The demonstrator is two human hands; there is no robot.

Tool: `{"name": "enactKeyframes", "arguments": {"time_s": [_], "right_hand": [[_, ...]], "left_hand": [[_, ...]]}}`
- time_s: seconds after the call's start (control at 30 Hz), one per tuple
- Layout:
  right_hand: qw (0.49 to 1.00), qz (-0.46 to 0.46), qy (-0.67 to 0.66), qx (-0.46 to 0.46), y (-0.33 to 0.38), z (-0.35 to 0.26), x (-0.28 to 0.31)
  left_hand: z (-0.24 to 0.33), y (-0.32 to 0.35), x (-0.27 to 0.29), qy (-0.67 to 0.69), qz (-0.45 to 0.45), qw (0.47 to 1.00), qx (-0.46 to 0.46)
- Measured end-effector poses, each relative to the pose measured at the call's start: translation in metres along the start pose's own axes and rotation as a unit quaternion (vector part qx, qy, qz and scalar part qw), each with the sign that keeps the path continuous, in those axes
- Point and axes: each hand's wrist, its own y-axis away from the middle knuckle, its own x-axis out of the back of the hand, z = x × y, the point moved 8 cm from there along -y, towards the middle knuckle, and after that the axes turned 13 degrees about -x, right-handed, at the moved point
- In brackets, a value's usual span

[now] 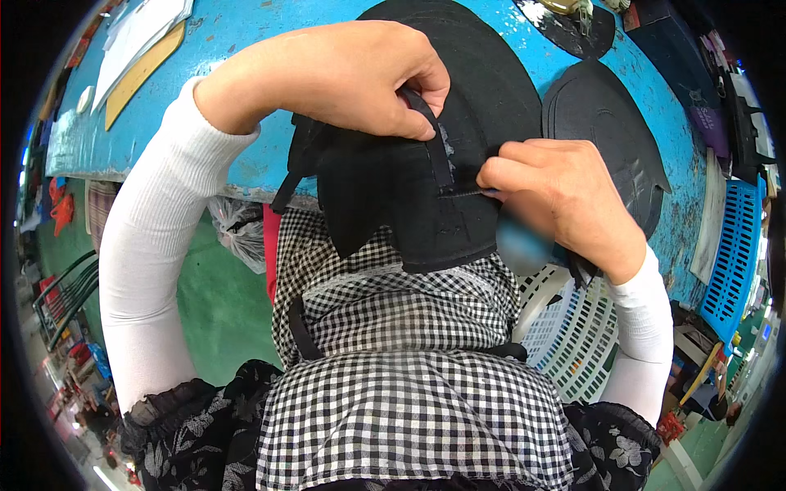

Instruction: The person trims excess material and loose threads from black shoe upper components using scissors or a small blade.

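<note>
A black fabric-like panel [368, 180] with cut edges hangs over the near edge of the blue table, toward my lap. My left hand [352, 78] reaches over it from the left, thumb and fingers pinching a narrow black strap [440, 159]. The strap runs down to a short slit or seam line on the panel, with whitish marks beside it. At the right end of that line, my right hand [569, 192] is closed, its fingertips against the panel. Whatever it pinches is hidden, and the area under its fingers is blurred. Another loose strap end [286, 192] dangles at the panel's left.
Stacked black cut pieces [606, 131] lie right on the blue table [270, 168]. Papers [143, 49] rest far left. A white perforated basket [573, 335] stands below the table at my right, a blue basket [731, 254] farther right. A plastic bag [240, 231] hangs below the left edge.
</note>
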Motion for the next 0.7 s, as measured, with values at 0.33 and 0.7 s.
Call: {"name": "enactKeyframes", "arguments": {"time_s": [0.33, 0.7], "right_hand": [[0.993, 0.082, 0.034, -0.075, -0.013, 0.009, 0.006], [0.986, 0.026, -0.031, -0.164, -0.023, 0.023, 0.011]], "left_hand": [[0.004, -0.005, -0.003, -0.006, -0.053, 0.999, 0.008], [0.005, -0.002, -0.005, 0.025, -0.048, 0.998, -0.038]]}}
